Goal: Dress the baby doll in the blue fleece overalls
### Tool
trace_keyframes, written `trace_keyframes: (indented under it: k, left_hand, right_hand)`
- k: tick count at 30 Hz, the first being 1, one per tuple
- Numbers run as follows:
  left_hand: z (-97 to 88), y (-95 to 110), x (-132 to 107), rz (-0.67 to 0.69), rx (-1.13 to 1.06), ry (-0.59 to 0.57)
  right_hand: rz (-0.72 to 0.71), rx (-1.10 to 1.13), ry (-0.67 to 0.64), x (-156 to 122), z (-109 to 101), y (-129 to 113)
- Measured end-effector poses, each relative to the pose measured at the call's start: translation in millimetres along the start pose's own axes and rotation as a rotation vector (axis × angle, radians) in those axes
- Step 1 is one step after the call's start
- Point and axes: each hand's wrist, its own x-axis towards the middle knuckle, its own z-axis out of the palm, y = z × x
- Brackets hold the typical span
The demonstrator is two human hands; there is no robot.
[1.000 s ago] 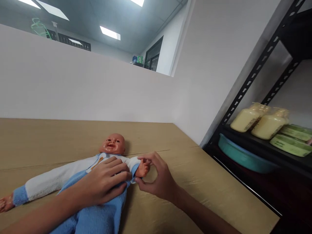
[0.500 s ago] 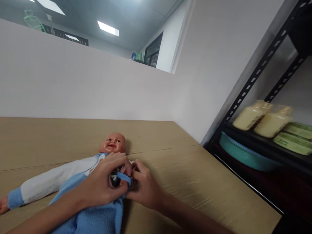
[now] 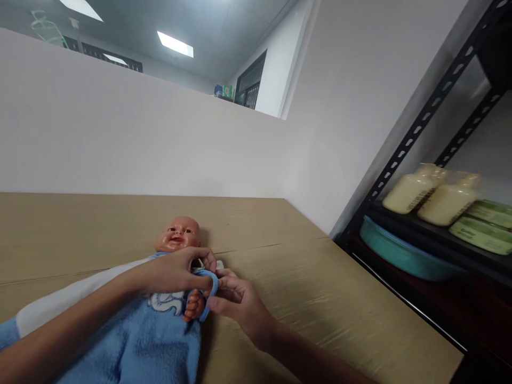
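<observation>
A baby doll (image 3: 178,234) lies on its back on the tan table (image 3: 304,288), dressed in a blue and white fleece suit (image 3: 152,341). My left hand (image 3: 176,271) reaches across its chest and pinches the blue cuff of the sleeve (image 3: 211,282) near the shoulder. My right hand (image 3: 236,304) grips the same cuff from the right side. The doll's small bare hand (image 3: 194,306) pokes out of the cuff, folded down over the chest. The doll's other arm, in a white sleeve (image 3: 52,304), stretches out to the left.
A black metal shelf rack (image 3: 424,122) stands at the right with two cream bottles (image 3: 432,200), green tubs (image 3: 480,229) and a teal basin (image 3: 400,253). A white partition wall (image 3: 160,144) runs along the back of the table.
The doll's right arm was stretched out sideways; both my hands have bent it in over the chest and worked the blue cuff back, so the doll's hand now shows.
</observation>
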Motion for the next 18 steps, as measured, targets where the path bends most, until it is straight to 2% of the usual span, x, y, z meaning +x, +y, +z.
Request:
trace_keyframes:
  k: [3, 5, 7, 9, 12, 14, 18]
  left_hand:
    - [-0.2, 3.7, -0.2, -0.029, 0.091, -0.018]
    - [-3.0, 1.9, 2.7, -0.044, 0.093, -0.029]
    - [-7.8, -2.0, 5.9, -0.04, 0.046, -0.06]
    - [-12.3, -5.2, 7.4, -0.025, 0.006, -0.088]
    - [-13.8, -6.2, 5.3, -0.024, 0.015, -0.117]
    - [-10.1, -6.1, 2.9, -0.026, 0.056, -0.087]
    - [3.6, -11.4, 1.2, 0.07, 0.169, 0.086]
  right_hand:
    - [-0.07, -0.161, 0.001, -2.6, 4.3, -1.8]
    - [-0.069, -0.124, 0.011, -2.7, 4.3, -0.2]
    - [0.001, 0.026, 0.074, -0.6, 2.2, 5.3]
    - [0.108, 0.159, 0.2, 3.2, -1.1, 14.8]
    - [0.23, 0.195, 0.358, 8.4, -6.5, 31.4]
    - [0.268, 0.172, 0.392, 9.9, -9.0, 39.3]
    - [0.27, 0.158, 0.401, 10.8, -11.6, 41.9]
